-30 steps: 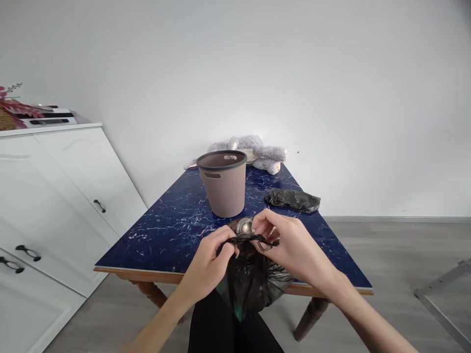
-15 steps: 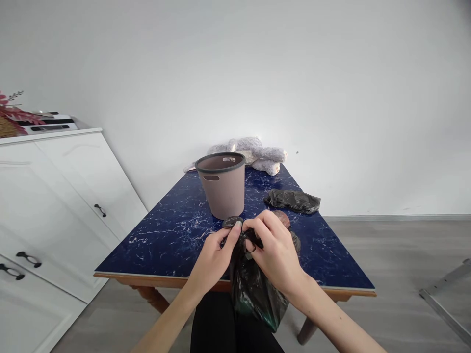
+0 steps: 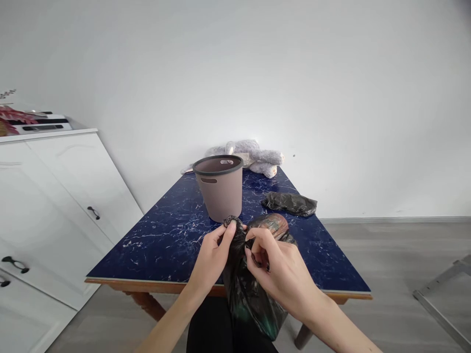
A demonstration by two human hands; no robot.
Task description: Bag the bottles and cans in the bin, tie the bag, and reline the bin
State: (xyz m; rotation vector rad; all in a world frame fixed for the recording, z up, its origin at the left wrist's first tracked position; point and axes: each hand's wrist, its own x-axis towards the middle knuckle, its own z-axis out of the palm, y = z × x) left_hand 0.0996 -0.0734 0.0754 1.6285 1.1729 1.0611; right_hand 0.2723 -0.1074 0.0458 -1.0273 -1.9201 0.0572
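A filled black garbage bag (image 3: 253, 299) hangs over the near edge of the table, part of its bulk resting on the top. My left hand (image 3: 215, 250) pinches the gathered neck of the bag between thumb and fingers. On the other side of the neck, my right hand (image 3: 277, 264) grips the plastic with thumb and forefinger. Reddish and greenish contents show dimly through the stretched film. Just beyond my left hand stands an upright mauve trash can (image 3: 222, 196) with a dark rim and handle slots.
The blue marbled table (image 3: 158, 250) has a wooden edge. A folded black plastic bag (image 3: 290, 203) lies at its right side. Grey plush toys (image 3: 267, 157) rest against the wall. White cabinets (image 3: 66, 196) stand at left, and a metal frame (image 3: 441, 294) at right.
My right hand has shifted slightly down and right along the bag's neck. More of the bag's reddish bulge shows on the table. The view has moved a little.
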